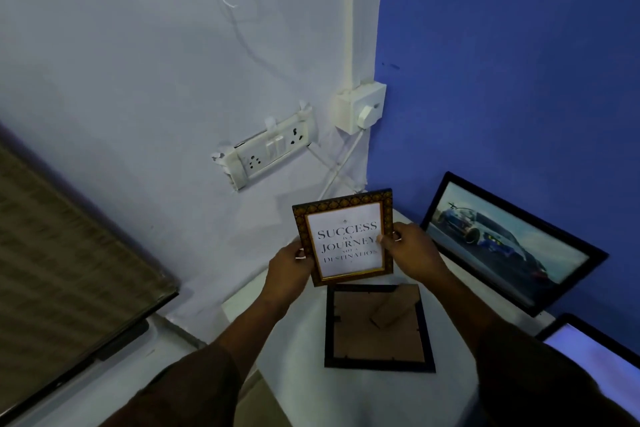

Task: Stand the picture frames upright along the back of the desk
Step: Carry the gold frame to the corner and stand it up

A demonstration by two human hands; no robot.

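I hold a small gold-patterned frame (pixel 346 239) with a "Success is a journey" print upright in the air above the white desk (pixel 301 388). My left hand (pixel 289 269) grips its left edge and my right hand (pixel 410 246) grips its right edge. Below it a black frame (pixel 379 328) lies face down, its brown backing and stand showing. A larger black frame with a car picture (pixel 512 243) leans upright against the blue wall. Another black frame (pixel 599 354) shows partly at the right edge.
A white socket strip (pixel 273 149) and a white switch box with a plug (pixel 360 107) hang on the pale wall behind the desk corner, cables trailing down. A dark screen (pixel 69 270) stands at the left.
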